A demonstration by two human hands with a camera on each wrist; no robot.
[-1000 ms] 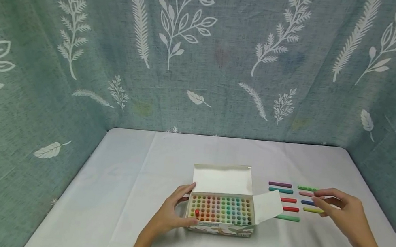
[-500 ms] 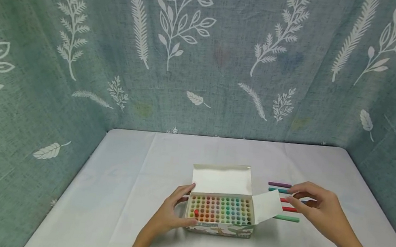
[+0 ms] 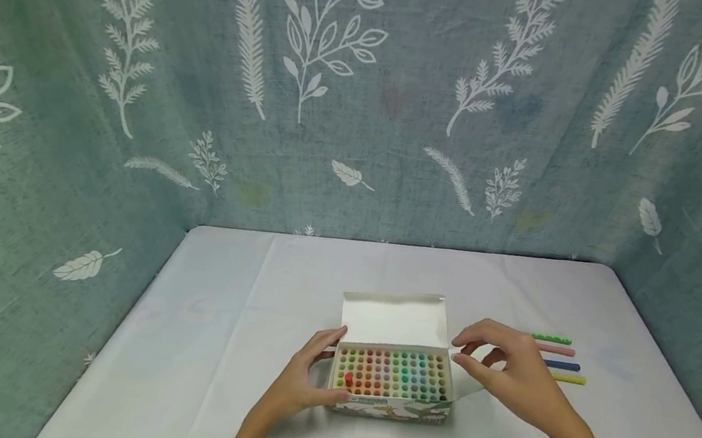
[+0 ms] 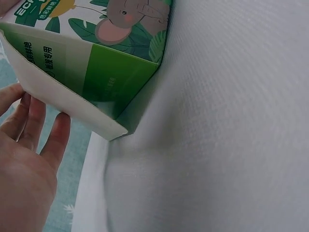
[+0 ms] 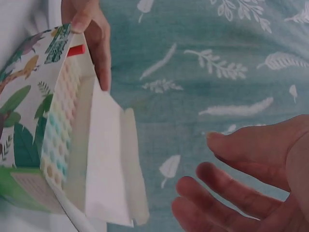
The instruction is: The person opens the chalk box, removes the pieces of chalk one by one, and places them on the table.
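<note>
An open cardboard chalk box (image 3: 391,407), printed with animals and leaves, stands in the middle of the head view. Its inside shows a grid of tinted round slots, and a red chalk stick (image 3: 349,378) pokes up at the front left. My left hand (image 3: 298,381) holds the box's left end, thumb at the front, fingers by the side flap (image 4: 63,96). Just right of the box, my right hand (image 3: 516,368) hovers over the right flap (image 3: 465,384); thumb and fingers are apart with nothing between them in the right wrist view.
Right of my right hand lie a green chalk stick (image 3: 552,339), a pink one (image 3: 556,349), a blue one (image 3: 562,365) and a yellow one (image 3: 569,379). The raised lid (image 3: 394,318) stands at the box's back. A leaf-patterned curtain (image 3: 364,105) encloses the white table (image 3: 232,350).
My right hand has moved left from the right-hand chalk sticks to beside the box, now covering the left column of sticks. My left hand stays on the box.
</note>
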